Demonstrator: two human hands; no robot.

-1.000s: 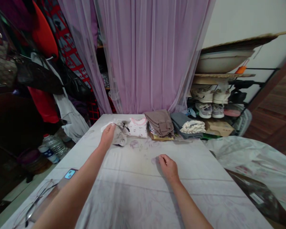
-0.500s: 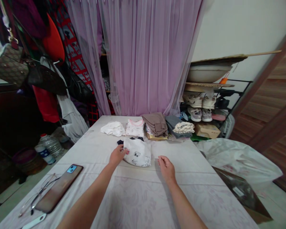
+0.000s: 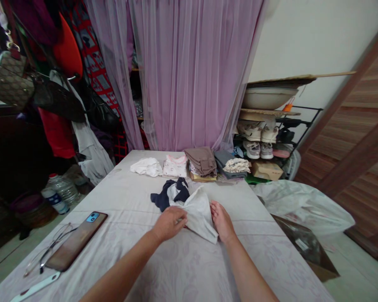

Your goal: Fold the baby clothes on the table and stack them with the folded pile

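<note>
We lose part of the crumpled white and navy-blue cloth garment [image 3: 203, 212] behind the bare left hand [image 3: 169, 223], and cannot tell how firmly its fingers grip. Both forearms leave our view at the lower edge, which also cuts off the slim, pale, rounded-end object [image 3: 38, 287] at lower left. The upper edge crops the sheer lilac curtain [image 3: 192, 75]. At lower right, we find the small white label [image 3: 301, 244] too small to read.

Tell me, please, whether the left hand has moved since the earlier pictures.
Yes: judged against the folded pink-collared garment, the left hand has moved nearer the person and to the right.
</note>
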